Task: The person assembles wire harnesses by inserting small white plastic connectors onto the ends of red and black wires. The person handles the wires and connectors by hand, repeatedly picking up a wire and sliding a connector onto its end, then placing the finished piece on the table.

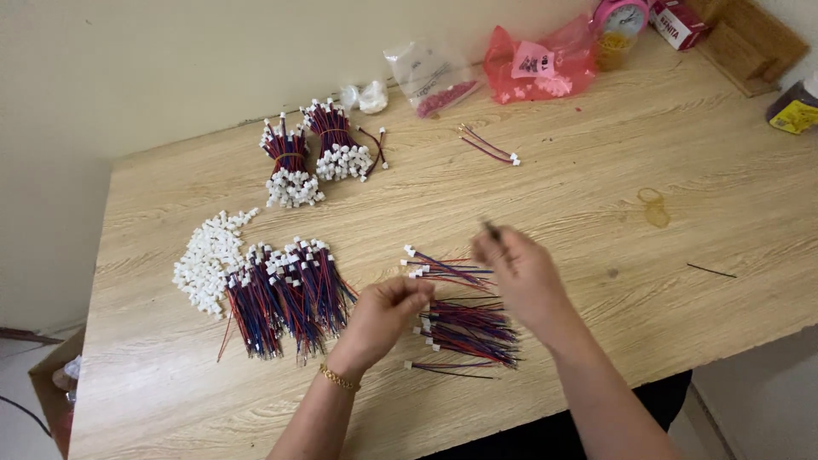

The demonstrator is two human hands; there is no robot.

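My left hand is pinched shut above a loose pile of red, blue and black wires with white connectors; what it grips is too small to tell. My right hand is raised and blurred, fingers closed on a thin dark wire end. A smaller bunch of connector wires lies between the two hands. Left of my left hand sits a big heap of the same wires beside a pile of loose white connector housings.
Two banded wire bundles stand at the back of the wooden table. A few loose wires, a clear bag, a red bag, a pink clock, rubber bands and a bottle lie farther off.
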